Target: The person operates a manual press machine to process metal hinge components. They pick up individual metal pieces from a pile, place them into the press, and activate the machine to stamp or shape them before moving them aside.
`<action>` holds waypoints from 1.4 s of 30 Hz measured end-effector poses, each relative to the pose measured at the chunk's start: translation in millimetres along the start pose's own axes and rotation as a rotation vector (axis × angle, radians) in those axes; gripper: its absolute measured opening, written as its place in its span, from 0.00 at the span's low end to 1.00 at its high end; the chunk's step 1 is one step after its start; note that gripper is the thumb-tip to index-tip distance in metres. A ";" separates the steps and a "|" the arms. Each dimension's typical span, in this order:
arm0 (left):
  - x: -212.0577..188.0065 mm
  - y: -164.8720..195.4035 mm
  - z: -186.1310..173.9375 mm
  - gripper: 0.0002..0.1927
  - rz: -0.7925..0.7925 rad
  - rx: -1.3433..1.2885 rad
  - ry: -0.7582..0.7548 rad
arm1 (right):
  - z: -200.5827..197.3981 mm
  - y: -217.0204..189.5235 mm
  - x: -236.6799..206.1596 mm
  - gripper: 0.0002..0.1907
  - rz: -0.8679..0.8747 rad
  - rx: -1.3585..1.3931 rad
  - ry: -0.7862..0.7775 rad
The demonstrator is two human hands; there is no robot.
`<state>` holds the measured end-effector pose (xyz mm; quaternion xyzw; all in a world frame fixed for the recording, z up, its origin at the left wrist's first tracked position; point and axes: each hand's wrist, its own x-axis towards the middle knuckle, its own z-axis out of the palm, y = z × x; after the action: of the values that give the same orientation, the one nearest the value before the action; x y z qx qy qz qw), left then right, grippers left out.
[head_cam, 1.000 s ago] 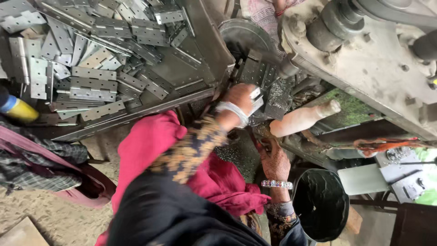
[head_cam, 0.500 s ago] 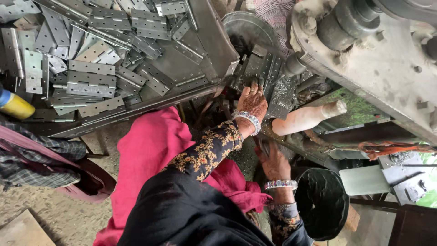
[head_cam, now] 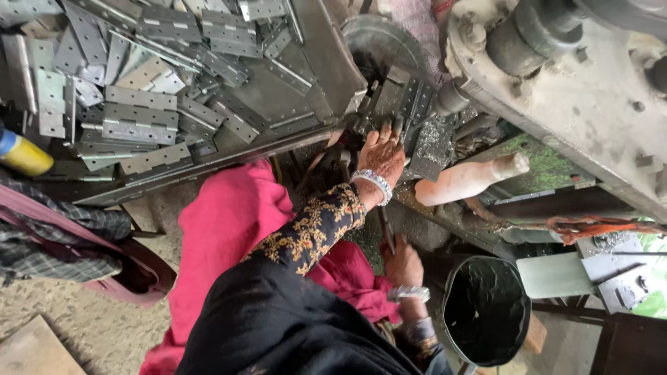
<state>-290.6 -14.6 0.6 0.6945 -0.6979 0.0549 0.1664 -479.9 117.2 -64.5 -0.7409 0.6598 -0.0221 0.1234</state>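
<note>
At far left, a yellow-and-blue cylinder lies beside checked cloth. Above it, a sloped metal tray holds a heap of grey hinge plates, stacked loose, overlapping every way. Below the tray edge, pink fabric covers the person's lap, w/ a black cloth nearer the camera.

Centre: left hand, in a dark floral sleeve w/ a beaded bracelet, reaches up to the press bed; fingers spread and resting on a dark hinge plate just under the machine head, not clenched. Can't tell if the thumb pinches the plate. Right hand sits lower, near the lap, fingers curled round a thin dark rod that stands upright between both hands.

Right of that, a pale handle juts out level. A black bucket stands below it. The grey machine body fills the upper right.
</note>
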 end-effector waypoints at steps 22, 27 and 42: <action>-7.4 3.2 -32.8 0.16 0.091 0.118 -0.116 | 12.7 12.0 8.4 0.21 0.009 0.024 0.011; 14.1 2.8 -16.4 0.26 0.099 0.239 -0.298 | 7.3 23.1 17.6 0.20 -0.205 -0.031 0.163; 6.1 -7.1 -38.4 0.25 0.048 -0.039 -0.360 | 61.6 51.9 16.7 0.18 -0.019 0.136 0.114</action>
<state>-277.5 -8.8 37.4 0.6727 -0.7338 -0.0799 0.0510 -516.2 105.0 -137.3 -0.7347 0.6555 -0.1103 0.1355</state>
